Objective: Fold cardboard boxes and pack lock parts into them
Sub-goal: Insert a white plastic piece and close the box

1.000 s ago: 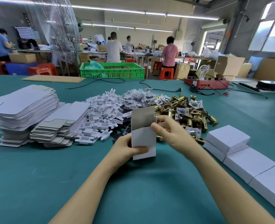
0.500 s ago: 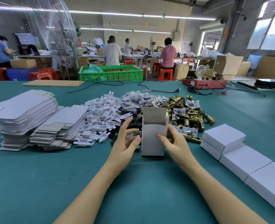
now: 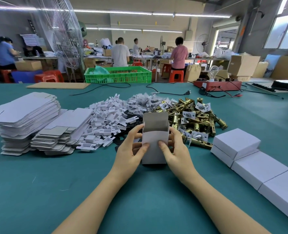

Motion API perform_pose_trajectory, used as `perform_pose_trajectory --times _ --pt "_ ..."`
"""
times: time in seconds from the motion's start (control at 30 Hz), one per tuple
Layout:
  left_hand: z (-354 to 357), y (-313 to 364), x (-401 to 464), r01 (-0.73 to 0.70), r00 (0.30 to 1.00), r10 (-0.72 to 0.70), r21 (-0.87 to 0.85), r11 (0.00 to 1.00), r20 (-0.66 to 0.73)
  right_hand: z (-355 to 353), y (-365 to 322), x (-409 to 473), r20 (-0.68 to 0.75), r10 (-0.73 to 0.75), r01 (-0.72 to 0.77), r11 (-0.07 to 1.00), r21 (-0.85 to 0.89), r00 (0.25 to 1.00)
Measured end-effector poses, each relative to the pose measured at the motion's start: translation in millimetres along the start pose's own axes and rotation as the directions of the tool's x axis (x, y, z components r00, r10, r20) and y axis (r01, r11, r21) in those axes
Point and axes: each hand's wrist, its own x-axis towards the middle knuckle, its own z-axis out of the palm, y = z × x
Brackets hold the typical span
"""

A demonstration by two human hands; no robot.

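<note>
A small white cardboard box (image 3: pixel 154 146) stands upright on the green worktop (image 3: pixel 55 191), its top open and the lid flap raised at the back. Both hands clasp it — the left hand (image 3: pixel 131 152) wraps the left side with its thumb pressed on the front face, and the right hand (image 3: pixel 177 152) does the same on the right side, fingers curled round behind. Just behind the box lies a heap of brass lock parts (image 3: pixel 195 115), with a pile of white plastic pieces (image 3: pixel 106 120) and bagged small parts (image 3: pixel 143 100) to its left. Stacks of flat box blanks (image 3: pixel 26 115) sit further left — and closed white boxes (image 3: pixel 258 164) line the right side.
</note>
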Motion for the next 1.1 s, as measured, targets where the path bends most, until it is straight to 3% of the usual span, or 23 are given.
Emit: perform_pose_trajectory --times 0.53,1.1 --pt "-5.1 -3.5 3.5 0.026 0.999 -0.025 -0.04 0.999 0.023 7.6 -6.3 -6.6 -0.157 -0.215 0.189 0.968 -0.167 0.964" --pt "-5.7 -10.0 7.3 0.026 0.999 -0.024 -0.042 0.999 0.036 -6.5 -8.4 4.2 -0.158 -0.31 0.28 0.942 -0.186 0.937"
